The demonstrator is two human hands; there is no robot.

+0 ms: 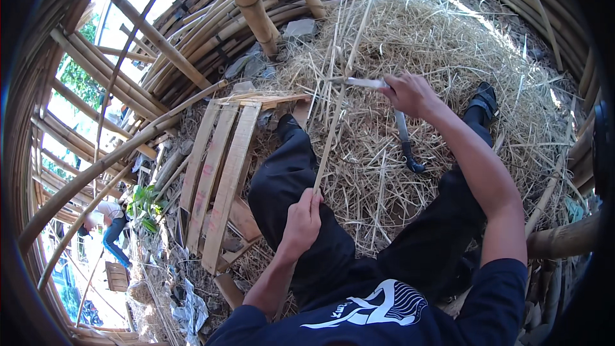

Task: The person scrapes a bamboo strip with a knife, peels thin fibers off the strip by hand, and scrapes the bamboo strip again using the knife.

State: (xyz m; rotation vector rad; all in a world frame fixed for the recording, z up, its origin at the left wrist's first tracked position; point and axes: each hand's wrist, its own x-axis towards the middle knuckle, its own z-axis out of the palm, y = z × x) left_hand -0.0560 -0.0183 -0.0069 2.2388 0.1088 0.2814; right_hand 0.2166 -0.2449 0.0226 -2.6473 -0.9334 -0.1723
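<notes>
My left hand (302, 224) is closed around the lower end of a long, thin bamboo strip (330, 144), above my left thigh. The strip slants up and away from me. Farther out, my right hand (410, 95) grips a knife (366, 82), its pale blade pointing left across the strip; whether the edge bites into it is too small to tell. Between my legs a second blade with a curved black handle (406, 147) lies on the straw-like shavings (378, 186). More slender bamboo strips (332, 51) stand or lean beyond the knife.
A wooden slatted pallet (221, 182) lies by my left leg. Bamboo poles (246, 3) rise ahead, with stacked bamboo (211, 32) behind them. At right a thick bamboo pole (564, 238) sits near my elbow. Another person (115, 230) is at far left, outside the bamboo frame.
</notes>
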